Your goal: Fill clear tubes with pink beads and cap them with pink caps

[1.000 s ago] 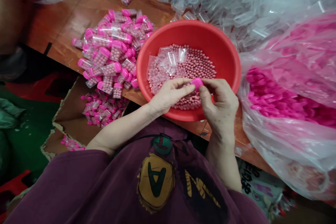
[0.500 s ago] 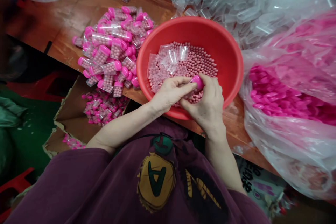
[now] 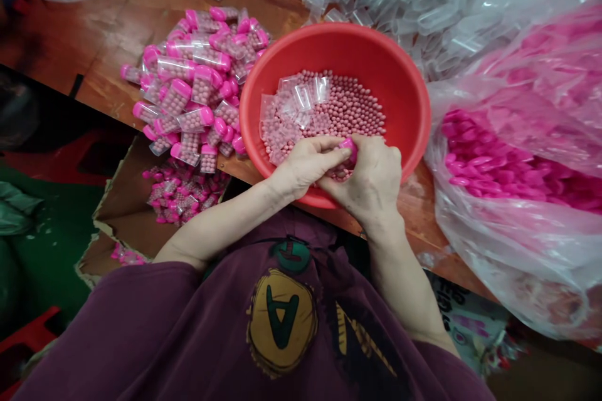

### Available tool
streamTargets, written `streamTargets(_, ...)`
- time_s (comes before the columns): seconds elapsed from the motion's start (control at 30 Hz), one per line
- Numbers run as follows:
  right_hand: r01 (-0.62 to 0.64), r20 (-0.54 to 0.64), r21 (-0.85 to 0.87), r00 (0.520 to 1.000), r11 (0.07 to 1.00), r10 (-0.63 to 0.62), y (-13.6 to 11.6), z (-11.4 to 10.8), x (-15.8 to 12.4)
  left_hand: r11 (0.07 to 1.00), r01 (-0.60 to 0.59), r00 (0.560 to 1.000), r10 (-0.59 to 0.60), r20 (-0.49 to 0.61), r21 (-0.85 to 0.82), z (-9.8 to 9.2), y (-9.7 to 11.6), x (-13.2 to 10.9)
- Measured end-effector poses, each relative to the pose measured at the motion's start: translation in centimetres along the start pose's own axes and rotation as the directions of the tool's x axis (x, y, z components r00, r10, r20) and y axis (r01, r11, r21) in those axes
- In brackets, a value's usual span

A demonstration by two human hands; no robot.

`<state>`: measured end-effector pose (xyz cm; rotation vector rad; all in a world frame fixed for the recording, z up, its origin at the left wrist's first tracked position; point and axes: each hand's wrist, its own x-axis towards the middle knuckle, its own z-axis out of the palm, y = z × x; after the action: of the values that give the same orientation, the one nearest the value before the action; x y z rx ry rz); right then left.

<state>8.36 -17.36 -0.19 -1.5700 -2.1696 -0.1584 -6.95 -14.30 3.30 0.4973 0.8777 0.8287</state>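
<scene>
Over the near side of a red plastic basin, my two hands meet around one small container with a pink cap. My left hand is closed on it, thumb against the cap. My right hand wraps it from the other side, fingers bent over the cap. The container's body is mostly hidden by my fingers. Pink beads lie in the basin below, with several clear empty tubes on top of them at the left.
Bead-filled tubes with pink caps are heaped left of the basin. Below them, a cardboard box holds more. Clear empty tubes are piled at the back right. A plastic bag of pink caps lies to the right on the wooden table.
My right hand has turned, its fingers now curled further over the pink cap. My left hand keeps its hold. The whole view has shifted slightly.
</scene>
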Motion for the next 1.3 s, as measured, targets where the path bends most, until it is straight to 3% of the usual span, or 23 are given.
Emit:
streamTargets(0.17,-0.074,0.118,0.039,0.991,0.997,0.069,0.2,-0.6,0.0,0.999,-0.020,1.000,0.019,0.010,0.033,0.1,0.4,-0.2)
streamTargets(0.37,-0.022,0.163,0.195,0.987,0.981,-0.010,1.0,-1.3,1.1,0.983,-0.106,0.993,0.113,-0.043,0.148,0.0,1.1,-0.3)
streamTargets(0.53,-0.002,0.137,0.083,0.991,0.997,-0.010,0.0,-0.7,1.7,0.956,-0.167,0.979,0.190,-0.076,0.239,-0.4,0.5,0.3)
streamTargets(0.77,-0.015,0.120,-0.007,0.993,1.000,0.016,-1.2,-0.2,2.0,0.964,-0.118,0.982,0.149,-0.117,0.239,-0.1,-0.3,0.5)
streamTargets(0.83,-0.006,0.148,0.055,0.989,0.998,-0.002,-1.1,-0.7,2.5,0.964,-0.119,0.984,0.146,-0.098,0.239,0.2,0.2,0.0)
streamTargets(0.9,0.019,0.161,0.218,0.985,0.976,-0.055,-0.2,-1.5,3.2,0.942,-0.191,0.974,0.216,-0.064,0.276,-0.3,1.5,-0.7)
streamTargets(0.97,0.008,0.096,0.424,0.994,0.905,-0.054,1.8,-2.2,3.6,0.867,-0.347,0.921,0.387,-0.045,0.358,-2.2,3.8,-1.6)
streamTargets(1.0,-0.017,0.032,0.497,0.999,0.867,0.001,3.1,-2.5,3.6,0.800,-0.429,0.869,0.493,-0.051,0.418,-3.7,5.2,-2.0)
streamTargets(1.07,-0.076,-0.134,0.547,0.975,0.834,0.178,5.8,-2.8,3.3,0.587,-0.529,0.705,0.706,-0.069,0.613,-7.6,7.9,-2.7)
streamTargets(1.13,-0.157,-0.217,0.531,0.925,0.833,0.313,7.8,-2.8,2.5,0.356,-0.431,0.493,0.863,-0.114,0.829,-11.0,10.0,-3.1)
streamTargets(1.17,-0.183,-0.218,0.526,0.915,0.831,0.340,8.3,-2.6,2.1,0.242,-0.355,0.368,0.924,-0.103,0.903,-12.0,10.5,-3.1)
streamTargets(1.2,-0.201,-0.195,0.529,0.917,0.825,0.348,8.4,-2.3,1.8,0.145,-0.265,0.273,0.960,-0.071,0.953,-12.3,10.7,-3.1)
streamTargets(1.23,-0.207,-0.165,0.531,0.926,0.822,0.340,8.1,-2.0,1.5,0.060,-0.192,0.263,0.965,-0.008,0.979,-11.9,10.4,-2.9)
streamTargets(1.27,-0.205,-0.137,0.522,0.938,0.828,0.318,7.7,-1.6,1.4,-0.006,-0.151,0.328,0.943,0.056,0.988,-11.0,9.9,-2.5)
streamTargets(1.3,-0.197,-0.118,0.497,0.950,0.845,0.291,7.1,-1.3,1.3,-0.048,-0.151,0.482,0.868,0.116,0.987,-9.6,9.0,-1.9)
